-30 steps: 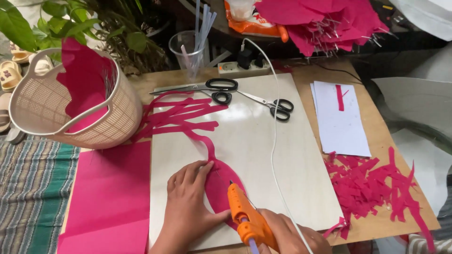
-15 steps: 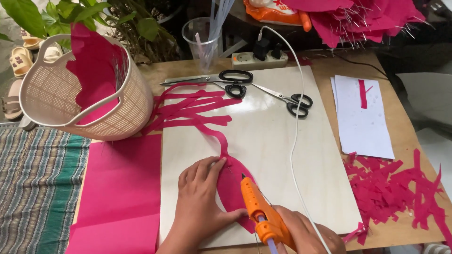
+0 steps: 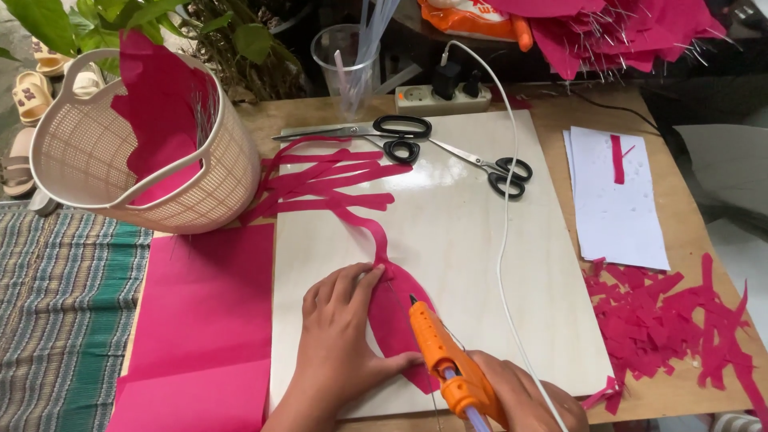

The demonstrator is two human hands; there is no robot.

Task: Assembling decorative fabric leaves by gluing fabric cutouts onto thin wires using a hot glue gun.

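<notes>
An orange and white package (image 3: 468,16) lies past the far edge of the white board (image 3: 472,264), cut off by the top of the view; its print is too partial to make out. Just right of the board sit white sheets (image 3: 620,212) with 1 pink strip on them. On the board's near end, the left hand (image 3: 344,352) presses flat on a pink petal-shaped paper piece (image 3: 400,316), fingers (image 3: 364,280) spread narrow over its tip. The right hand (image 3: 520,396) is wrapped around an orange glue gun (image 3: 440,360), nozzle touching the petal; its fingers are mostly cut off by the bottom edge. 2 pairs of scissors (image 3: 448,148) lie at the board's far edge. Left of the board stands a cream basket (image 3: 200,192) holding pink paper. Pink scraps (image 3: 672,328) litter the bench (image 3: 696,216) to the board's right.
</notes>
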